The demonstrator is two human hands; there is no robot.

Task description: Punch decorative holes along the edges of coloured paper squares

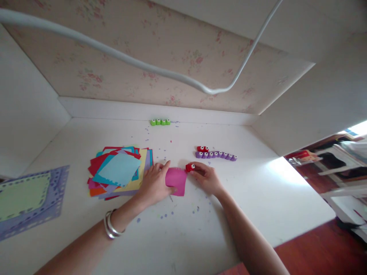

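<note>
A pink square of paper lies on the white table between my hands. My left hand rests at its left edge, thumb on the paper and fingers apart. In my right hand, thumb and fingers pinch a small red piece with a white eye, at the paper's upper right corner. Beyond that hand, a short red row of similar pieces sits behind a longer purple row.
Overlapping coloured papers lie left of my left hand. Purple and pale green sheets with punched edges are at the far left. Several green pieces stand near the back wall. Purple paper bits are scattered about. A white cable hangs above.
</note>
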